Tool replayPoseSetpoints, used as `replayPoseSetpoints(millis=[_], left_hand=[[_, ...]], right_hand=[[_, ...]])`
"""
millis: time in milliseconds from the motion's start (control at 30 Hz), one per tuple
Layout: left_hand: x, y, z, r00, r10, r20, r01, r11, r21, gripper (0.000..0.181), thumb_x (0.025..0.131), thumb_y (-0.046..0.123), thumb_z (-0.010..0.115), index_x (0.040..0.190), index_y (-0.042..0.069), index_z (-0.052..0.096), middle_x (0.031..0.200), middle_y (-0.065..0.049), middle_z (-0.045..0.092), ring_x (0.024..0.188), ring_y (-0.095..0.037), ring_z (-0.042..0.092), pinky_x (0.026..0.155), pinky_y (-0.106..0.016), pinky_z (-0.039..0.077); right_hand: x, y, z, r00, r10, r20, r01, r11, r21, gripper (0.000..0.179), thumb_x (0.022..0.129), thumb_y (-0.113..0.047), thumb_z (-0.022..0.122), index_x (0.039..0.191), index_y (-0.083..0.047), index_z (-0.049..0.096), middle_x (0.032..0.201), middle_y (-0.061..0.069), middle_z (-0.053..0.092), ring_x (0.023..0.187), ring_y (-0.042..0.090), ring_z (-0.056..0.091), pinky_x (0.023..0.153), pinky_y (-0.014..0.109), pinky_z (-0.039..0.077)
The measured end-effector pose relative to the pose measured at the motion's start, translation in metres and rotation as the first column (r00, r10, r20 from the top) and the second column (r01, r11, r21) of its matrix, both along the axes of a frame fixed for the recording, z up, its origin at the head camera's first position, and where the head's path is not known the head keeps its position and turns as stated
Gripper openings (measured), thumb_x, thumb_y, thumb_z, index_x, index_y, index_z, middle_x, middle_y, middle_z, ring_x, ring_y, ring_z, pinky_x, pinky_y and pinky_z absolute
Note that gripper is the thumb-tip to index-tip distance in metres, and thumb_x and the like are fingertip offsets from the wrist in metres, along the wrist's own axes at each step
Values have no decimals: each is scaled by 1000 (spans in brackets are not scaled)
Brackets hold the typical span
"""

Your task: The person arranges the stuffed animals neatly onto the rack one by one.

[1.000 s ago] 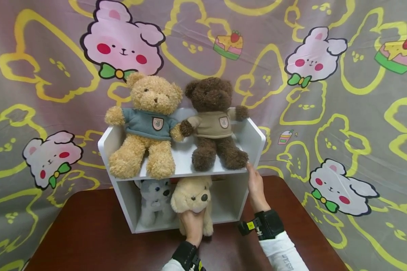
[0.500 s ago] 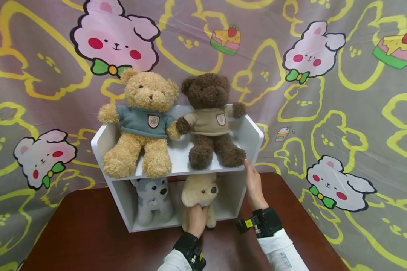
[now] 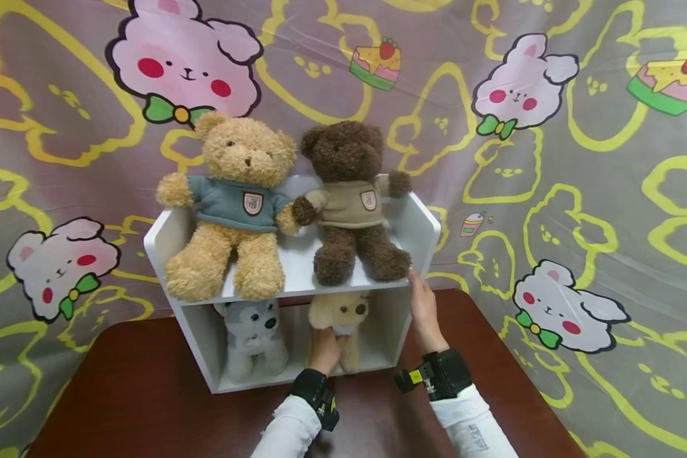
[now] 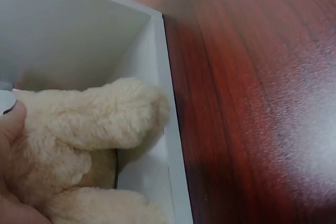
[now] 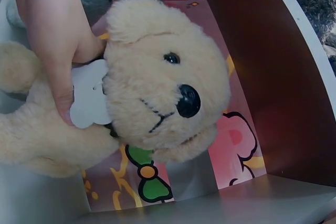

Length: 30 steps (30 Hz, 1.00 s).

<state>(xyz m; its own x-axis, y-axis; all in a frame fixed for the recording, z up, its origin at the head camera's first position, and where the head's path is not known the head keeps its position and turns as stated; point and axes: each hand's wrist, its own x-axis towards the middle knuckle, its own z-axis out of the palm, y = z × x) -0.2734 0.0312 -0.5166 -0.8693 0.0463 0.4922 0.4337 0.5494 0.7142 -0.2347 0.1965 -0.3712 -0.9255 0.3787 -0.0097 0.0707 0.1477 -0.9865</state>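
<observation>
In the head view, a cream plush dog [image 3: 349,312] stands in the lower right part of a white shelf [image 3: 424,236]. My left hand [image 3: 325,351] grips the dog under its head, around the chest. The right wrist view shows the left thumb pressed beside a white tag [image 5: 90,95] at the dog's neck. One of its legs [image 4: 118,114] reaches to the shelf's front edge in the left wrist view. My right hand [image 3: 425,318] lies against the shelf's right side panel with extended fingers, holding nothing visible.
A grey-and-white plush husky [image 3: 254,340] stands at the lower left of the shelf. On top sit a tan teddy bear [image 3: 237,210] in a blue shirt and a dark brown teddy bear [image 3: 349,207]. The brown table [image 3: 126,388] bears the shelf, before a patterned cloth [image 3: 584,191].
My left hand has carried the plush dog rightward and deeper into the lower compartment. My right hand stays at the shelf's side. The head view has shifted slightly.
</observation>
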Motion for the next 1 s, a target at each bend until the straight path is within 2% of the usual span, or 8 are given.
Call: replayPoseSetpoints(millis=[133, 200, 367, 433, 600, 767, 867, 1000], left_hand=[[1, -3, 5, 999, 18, 35, -15, 998, -66, 63, 70, 14, 76, 120, -8, 44, 120, -27, 47, 115, -40, 41, 99, -46, 32], [3, -3, 5, 999, 27, -21, -30, 992, -121, 64, 68, 17, 78, 118, -8, 47, 119, -28, 47, 115, -43, 41, 99, -49, 31], [18, -6, 8, 995, 87, -50, -95, 976, -195, 75, 66, 17, 79, 115, -23, 38, 114, -42, 40, 112, -55, 38, 97, -54, 32], [27, -11, 11, 995, 100, -7, -99, 968, -232, 78, 66, 17, 79, 115, -24, 35, 111, -41, 41, 107, -52, 43, 92, -51, 38], [44, -37, 21, 991, -21, 134, 63, 948, -312, 56, 69, 17, 77, 106, -13, 48, 94, -23, 54, 86, -37, 56, 74, -45, 47], [55, -73, 40, 923, -153, 354, 288, 885, -367, 31, 76, 17, 70, 96, -3, 59, 88, -13, 61, 83, -30, 59, 69, -41, 49], [59, -92, 48, 909, -172, 379, 330, 853, -404, 26, 77, 19, 69, 95, 1, 61, 91, -10, 61, 86, -28, 58, 69, -41, 48], [63, -114, 61, 922, -168, 348, 317, 845, -432, 24, 78, 17, 68, 97, 4, 62, 92, -7, 61, 87, -25, 58, 68, -38, 48]], right_hand=[[-1, -1, 1, 1000, 1, 6, -1, 1000, -3, 74, 93, -52, 34, 142, 3, 22, 148, 20, 19, 135, 34, 15, 108, 48, 15], [0, 1, 2, 1000, 1, 8, -1, 1000, -5, 74, 94, -51, 35, 142, 3, 22, 148, 20, 19, 135, 34, 16, 109, 48, 15], [3, 10, 4, 1000, 22, 19, -22, 1000, 7, 75, 94, -52, 33, 143, 3, 19, 149, 19, 16, 136, 34, 14, 109, 48, 13], [4, 13, 5, 999, 31, 22, -31, 999, 12, 76, 94, -52, 32, 143, 3, 17, 149, 19, 15, 136, 34, 13, 109, 49, 13], [6, 16, 4, 999, 30, 41, -32, 999, 26, 76, 93, -54, 33, 143, 2, 20, 149, 16, 18, 136, 31, 14, 109, 48, 13], [9, 23, 4, 998, 33, 51, -37, 995, 88, 79, 91, -58, 34, 140, 3, 26, 147, 19, 23, 134, 32, 20, 107, 50, 18], [13, 28, 1, 1000, 8, 15, -10, 987, 160, 70, 90, -58, 36, 118, 6, 45, 112, 22, 48, 105, 32, 45, 88, 42, 37], [20, 36, -5, 998, -5, -70, 25, 959, 283, 55, 92, -53, 38, 91, 1, 47, 74, 9, 31, 67, 22, 33, 60, 33, 27]])
